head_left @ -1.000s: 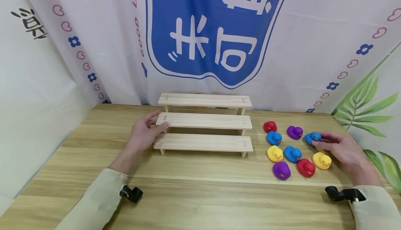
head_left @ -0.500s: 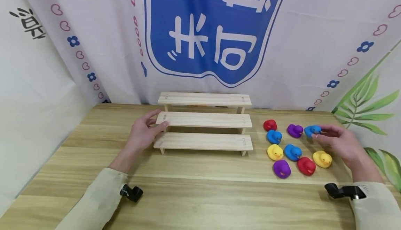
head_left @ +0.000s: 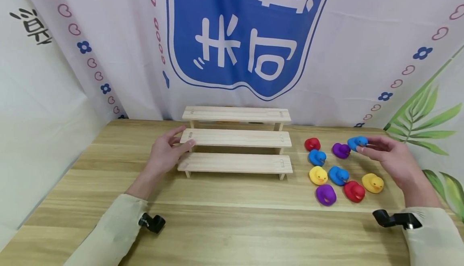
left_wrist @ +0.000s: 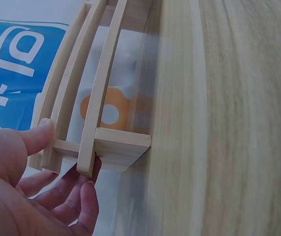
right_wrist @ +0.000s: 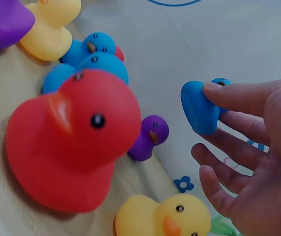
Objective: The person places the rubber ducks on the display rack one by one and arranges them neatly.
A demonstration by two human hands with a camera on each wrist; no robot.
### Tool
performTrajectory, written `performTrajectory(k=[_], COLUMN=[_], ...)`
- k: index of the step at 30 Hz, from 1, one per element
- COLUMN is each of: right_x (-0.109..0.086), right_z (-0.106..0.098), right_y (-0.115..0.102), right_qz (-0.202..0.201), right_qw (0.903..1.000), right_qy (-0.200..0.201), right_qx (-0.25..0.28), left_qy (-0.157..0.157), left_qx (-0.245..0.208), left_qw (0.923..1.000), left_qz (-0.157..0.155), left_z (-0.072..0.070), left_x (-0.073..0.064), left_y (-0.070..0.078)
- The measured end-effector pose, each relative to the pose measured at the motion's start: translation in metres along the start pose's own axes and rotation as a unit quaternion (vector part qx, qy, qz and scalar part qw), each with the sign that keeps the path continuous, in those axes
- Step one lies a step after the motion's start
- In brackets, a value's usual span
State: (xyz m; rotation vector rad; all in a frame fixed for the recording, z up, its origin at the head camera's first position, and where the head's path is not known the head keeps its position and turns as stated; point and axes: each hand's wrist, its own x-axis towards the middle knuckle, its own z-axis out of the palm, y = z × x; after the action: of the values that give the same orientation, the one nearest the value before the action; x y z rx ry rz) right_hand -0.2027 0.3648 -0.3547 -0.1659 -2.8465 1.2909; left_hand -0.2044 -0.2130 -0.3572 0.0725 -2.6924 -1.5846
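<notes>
Reads “GOOD LU” (head_left: 158,36) in pink, cut off above, down the white curtain (head_left: 344,64) — and white “可” (head_left: 272,42) on its blue shield (head_left: 243,28).

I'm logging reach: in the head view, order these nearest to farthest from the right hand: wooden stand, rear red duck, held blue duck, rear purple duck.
1. Held blue duck, in the right hand
2. Rear purple duck, left
3. Rear red duck, farther left
4. Wooden stand, leftmost

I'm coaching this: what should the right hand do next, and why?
Probably carry the held blue duck toward the wooden shelf: the right hand pinches it above the table, and the left hand holds the shelf's end.
</notes>
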Motion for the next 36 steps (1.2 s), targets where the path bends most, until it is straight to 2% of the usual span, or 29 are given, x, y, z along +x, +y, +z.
performTrajectory(k=[11,17,25,36], right_x=[-0.005,-0.008,-0.013,-0.019], right_z=[0.004,0.011,0.016,0.028], right_y=[-0.024,-0.038,-0.051,-0.067], right_qz=[-0.028,-0.038,-0.048,-0.061], right_qw=[0.9993,0.9987,0.9986,0.9972], right_qy=[0.014,0.003,-0.005,-0.022], right_qx=[0.018,0.034,0.023,0.038], left_qy=[-0.001,-0.003,-0.005,-0.003], left_qx=[-0.008,-0.006,-0.017,-0.014], left_qw=[1.0000,1.0000,0.9998,0.9999], left_qz=[0.000,-0.005,-0.010,-0.007], left_z=[0.001,0.000,0.002,0.001], left_x=[0.000,0.000,0.001,0.001], left_y=[0.000,0.000,0.001,-0.001])
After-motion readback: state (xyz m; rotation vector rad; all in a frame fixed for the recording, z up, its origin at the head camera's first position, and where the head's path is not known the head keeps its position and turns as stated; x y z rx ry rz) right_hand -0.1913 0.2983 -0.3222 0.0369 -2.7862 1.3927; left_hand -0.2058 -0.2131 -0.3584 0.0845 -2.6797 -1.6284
